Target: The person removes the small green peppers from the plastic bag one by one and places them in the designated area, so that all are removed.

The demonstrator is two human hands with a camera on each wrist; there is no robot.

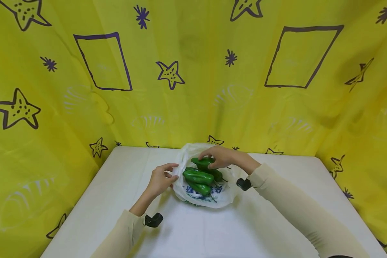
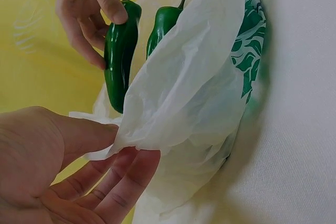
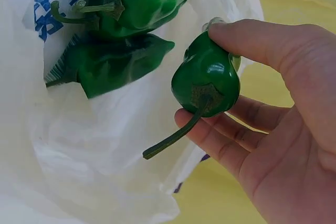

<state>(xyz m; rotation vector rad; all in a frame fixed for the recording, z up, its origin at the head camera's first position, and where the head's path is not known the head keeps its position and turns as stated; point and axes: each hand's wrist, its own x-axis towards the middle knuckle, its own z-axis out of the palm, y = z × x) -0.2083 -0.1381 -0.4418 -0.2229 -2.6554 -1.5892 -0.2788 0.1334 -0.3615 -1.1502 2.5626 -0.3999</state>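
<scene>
A white plastic bag [image 1: 224, 199] with blue and green print lies on the table, its mouth spread wide. Several green peppers [image 1: 198, 177] rest inside it. My left hand [image 1: 160, 180] pinches the bag's left rim between thumb and fingers, as the left wrist view shows up close. Above the far side of the bag, my right hand [image 1: 220, 157] grips one green pepper [image 3: 207, 80] between thumb and fingers. That pepper's stem points toward the right wrist camera. Part of the other peppers is hidden behind the bag wall in the left wrist view.
The white table [image 1: 193, 233] stretches out around the bag. Behind it and on both sides hangs a yellow curtain [image 1: 196, 107] with dark star and square drawings. Black wrist cameras are strapped at both cuffs.
</scene>
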